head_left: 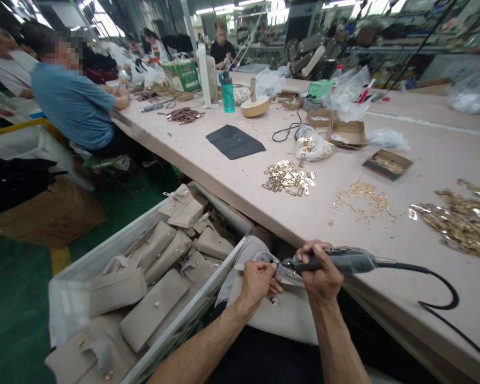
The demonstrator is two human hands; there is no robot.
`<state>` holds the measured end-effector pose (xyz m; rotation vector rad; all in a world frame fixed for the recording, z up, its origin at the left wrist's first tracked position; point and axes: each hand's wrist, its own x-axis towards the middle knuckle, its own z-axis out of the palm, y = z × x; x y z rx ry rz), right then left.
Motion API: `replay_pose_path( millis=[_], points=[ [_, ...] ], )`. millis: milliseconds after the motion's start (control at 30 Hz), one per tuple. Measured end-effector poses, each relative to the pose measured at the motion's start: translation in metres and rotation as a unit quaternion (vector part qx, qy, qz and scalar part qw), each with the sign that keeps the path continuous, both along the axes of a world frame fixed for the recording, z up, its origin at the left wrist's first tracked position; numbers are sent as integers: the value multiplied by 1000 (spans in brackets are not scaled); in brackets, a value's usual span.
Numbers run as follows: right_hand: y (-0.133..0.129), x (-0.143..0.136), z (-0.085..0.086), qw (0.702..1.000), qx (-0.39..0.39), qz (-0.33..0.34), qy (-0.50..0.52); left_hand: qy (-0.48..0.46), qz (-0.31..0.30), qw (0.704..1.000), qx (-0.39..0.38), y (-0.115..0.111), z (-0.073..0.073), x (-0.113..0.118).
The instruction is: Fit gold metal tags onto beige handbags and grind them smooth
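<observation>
A beige handbag (272,314) lies across my lap, a small gold fitting on its front. My right hand (324,272) is wrapped round a grey electric screwdriver (350,260), whose tip points left at the edge of the bag's raised flap. My left hand (259,278) pinches that flap close to the tip. A small metal piece shows by the fingertips, too small to make out. The screwdriver's black cord (440,272) curves off to the right.
A white crate (64,288) of similar beige bags stands at my left. On the table (176,136) lie gold plates (288,177), tiny gold screws (362,200), more gold hardware (460,218) and a black sheet (236,142). A person in blue (70,101) sits at far left.
</observation>
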<state>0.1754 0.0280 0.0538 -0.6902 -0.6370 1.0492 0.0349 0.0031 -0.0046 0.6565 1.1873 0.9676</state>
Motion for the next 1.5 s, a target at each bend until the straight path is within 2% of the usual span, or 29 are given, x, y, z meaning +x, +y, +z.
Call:
replay_pose_path(
  millis=[767, 1100, 1333, 1500],
  points=[
    [-3, -3, 5, 1000, -1, -2, -6, 3, -11, 1000, 4, -1, 3, -1],
    [-7, -13, 14, 994, 57, 10, -91, 21, -15, 1000, -5, -2, 7, 1],
    [-5, -15, 12, 983, 19, 32, -179, 52, -41, 997, 28, -5, 5, 1],
    [-3, -11, 11, 968, 9, 86, -238, 66, -51, 996, 33, -7, 4, 1]
  ],
)
